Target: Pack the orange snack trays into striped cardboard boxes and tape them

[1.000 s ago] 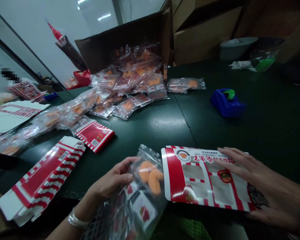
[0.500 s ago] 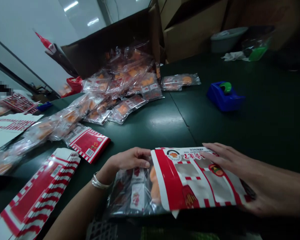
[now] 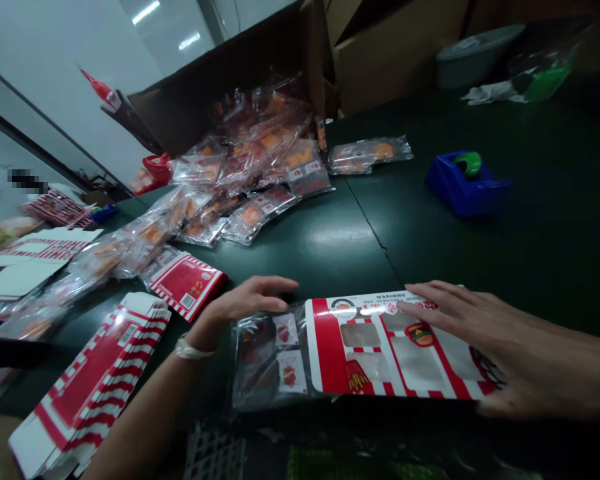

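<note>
A red-and-white printed carton (image 3: 325, 353) with cut-out windows lies near the table's front edge. From its left end sticks out a clear plastic pack (image 3: 260, 373) with small white printed sachets inside; the carton covers the rest. My right hand (image 3: 480, 340) grips the carton's right end, fingers over the top and thumb near the lower edge. Just above the pack's upper left edge is my left hand (image 3: 250, 297), thumb and fingers apart, holding nothing. Whether it touches the pack I cannot tell.
Clear packs with orange pieces (image 3: 250, 213) spill from a large cardboard box (image 3: 180, 100). Flat striped cartons (image 3: 100, 373) lie stacked at left, beside a red carton (image 3: 190, 283). A blue tape dispenser (image 3: 465, 190) stands at right, a grey basin (image 3: 475, 57) behind.
My left hand has let go of the plastic pack and its fingers have spread. The carton lies flatter, with my right hand still on it. The whole view has shifted slightly.
</note>
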The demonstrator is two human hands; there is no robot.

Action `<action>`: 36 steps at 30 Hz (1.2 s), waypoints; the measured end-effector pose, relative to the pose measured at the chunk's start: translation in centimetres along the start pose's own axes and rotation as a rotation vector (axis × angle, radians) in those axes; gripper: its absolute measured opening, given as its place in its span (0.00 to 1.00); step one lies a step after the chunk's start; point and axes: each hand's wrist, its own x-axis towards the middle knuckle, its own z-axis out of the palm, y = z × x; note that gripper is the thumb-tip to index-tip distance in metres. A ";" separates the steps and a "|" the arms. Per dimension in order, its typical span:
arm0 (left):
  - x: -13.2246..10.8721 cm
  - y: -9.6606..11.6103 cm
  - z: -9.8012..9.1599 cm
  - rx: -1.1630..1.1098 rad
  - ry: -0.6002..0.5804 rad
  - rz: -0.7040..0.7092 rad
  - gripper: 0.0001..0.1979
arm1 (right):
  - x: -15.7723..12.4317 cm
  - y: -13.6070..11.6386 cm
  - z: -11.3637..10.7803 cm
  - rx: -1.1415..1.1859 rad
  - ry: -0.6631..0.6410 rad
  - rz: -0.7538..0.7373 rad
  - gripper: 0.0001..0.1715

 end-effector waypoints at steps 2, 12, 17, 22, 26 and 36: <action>-3.1 -1.1 -0.9 0.092 0.213 -0.022 0.27 | -0.3 0.2 0.0 -0.013 -0.051 -0.027 0.53; -8.1 -4.5 3.4 -0.368 0.031 0.005 0.15 | -1.0 0.4 -0.1 -0.051 -0.010 -0.176 0.55; -6.9 -5.8 1.5 -0.436 -0.036 -0.017 0.18 | -2.1 1.0 0.1 -0.048 -0.036 -0.140 0.56; -6.8 -5.7 1.0 -0.401 -0.101 0.022 0.16 | -2.8 1.5 1.0 -0.044 0.014 -0.211 0.59; -5.3 -3.5 1.7 -0.225 -0.196 0.110 0.16 | -2.2 1.1 1.2 -0.080 0.031 -0.242 0.59; -4.1 -3.2 4.8 -0.517 -0.038 -0.019 0.31 | 0.4 -1.0 1.0 -0.109 0.038 -0.324 0.60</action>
